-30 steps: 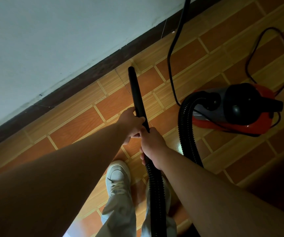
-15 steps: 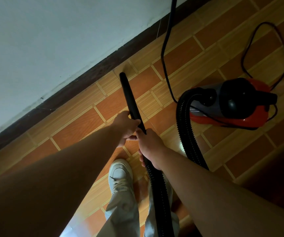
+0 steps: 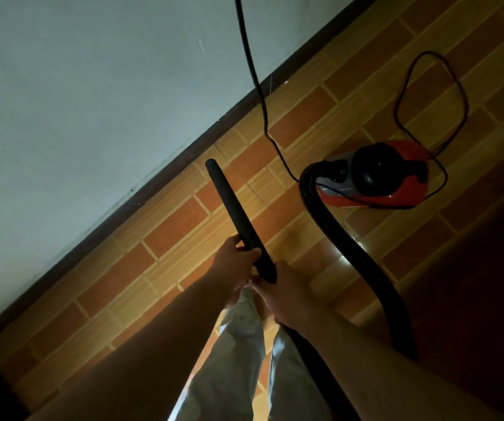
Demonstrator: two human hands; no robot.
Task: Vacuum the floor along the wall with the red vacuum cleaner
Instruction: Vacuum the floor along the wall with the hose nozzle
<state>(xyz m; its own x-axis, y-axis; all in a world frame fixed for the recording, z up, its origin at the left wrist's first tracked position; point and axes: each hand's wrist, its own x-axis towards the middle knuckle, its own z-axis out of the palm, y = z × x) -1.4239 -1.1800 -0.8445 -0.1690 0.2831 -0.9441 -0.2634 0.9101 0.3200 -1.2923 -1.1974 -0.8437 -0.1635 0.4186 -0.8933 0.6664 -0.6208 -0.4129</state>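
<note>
Two bare hands close together, both clamped on one black tube low in the middle. At far left, pale wall filling the upper left corner. Below it, dark baseboard on a diagonal from lower left to upper right. Next, floor of orange and tan brick-pattern tiles along that baseboard. Left hand curled round the tube from the left side. Tube slanted up and to the left, open tip near the baseboard and low over the tiles; cannot tell whether touching them. Right hand just behind and to the right of the left one, wrapped round the tube's back end at the start of the ribbed hose, knuckles of both nearly touching. Under the hands, pale trouser legs. Right of the tube, thin black cord down from the top edge, across the wall and onto the tiles toward the machine. Further right, thick black ribbed hose arching out of the front of the red vacuum cleaner and curving back down beside the right forearm. Vacuum cleaner on the tiles, well apart from the wall, right of the tube tip, black dome on top. At far right, more cord in a loose loop on the floor beyond the machine.
</note>
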